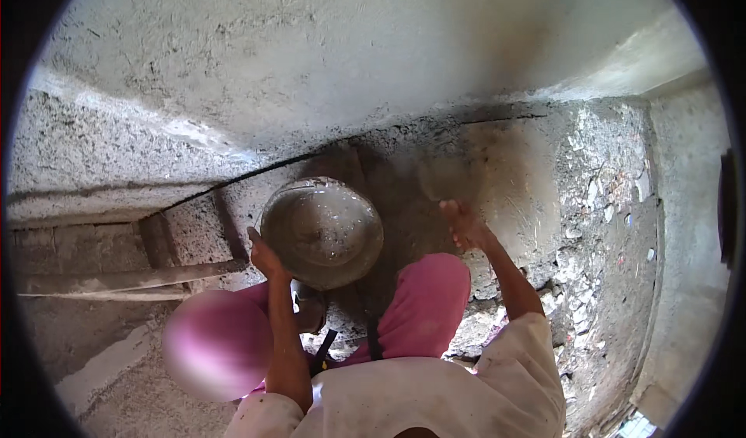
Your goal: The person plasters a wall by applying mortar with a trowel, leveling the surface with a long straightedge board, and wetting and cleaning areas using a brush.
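A round, shallow metal basin (359,263) sits low in front of me, between my knees and the wall. Its inside is grey and wet-looking, with a little mortar-like mix and pale specks at the bottom. My left hand (268,256) grips the basin's left rim, thumb up along the edge. Off to the basin's right, my right hand (465,225) is closed in the air over a brown, dusty surface (509,205). A faint, smeared shape lies just beyond its fingers; whether the hand holds it, and what it is, I cannot make out.
A rough grey plastered wall (256,73) rises ahead. Broken rubble (590,282) covers the ground at right, beside another wall (691,228). Wooden planks (140,279) lie at left. My bent knees in pink trousers (431,302) flank the basin.
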### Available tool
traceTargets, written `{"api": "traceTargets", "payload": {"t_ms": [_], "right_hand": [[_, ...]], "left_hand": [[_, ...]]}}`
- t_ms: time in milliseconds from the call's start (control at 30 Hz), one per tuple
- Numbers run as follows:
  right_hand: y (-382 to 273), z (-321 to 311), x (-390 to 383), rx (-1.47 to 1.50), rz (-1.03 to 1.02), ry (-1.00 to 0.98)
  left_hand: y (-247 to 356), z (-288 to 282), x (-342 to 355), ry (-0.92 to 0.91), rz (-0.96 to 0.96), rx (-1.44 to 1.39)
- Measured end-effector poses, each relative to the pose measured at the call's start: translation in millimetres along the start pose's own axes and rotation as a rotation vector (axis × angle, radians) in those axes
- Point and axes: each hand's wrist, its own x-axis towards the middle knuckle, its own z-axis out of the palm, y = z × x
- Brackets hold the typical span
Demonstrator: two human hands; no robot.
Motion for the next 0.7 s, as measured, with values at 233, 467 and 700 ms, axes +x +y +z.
{"api": "traceTargets", "payload": {"t_ms": [233,467,700], "right_hand": [[-75.3,105.8,10.2,-0.375,-0.226,-0.326],[-72.6,92.6,49.2,-0.386,-0.173,-0.303],[-4.8,23.9,3.5,-0.796,-0.284,-0.156]], "left_hand": [[-1.6,-3.7,-5.9,-0.026,-0.004,-0.146],[-5.4,-4.4,-5.3,0.054,-0.047,-0.096],[-10.1,-8.0,8.9,0.011,0.001,-0.017]]}}
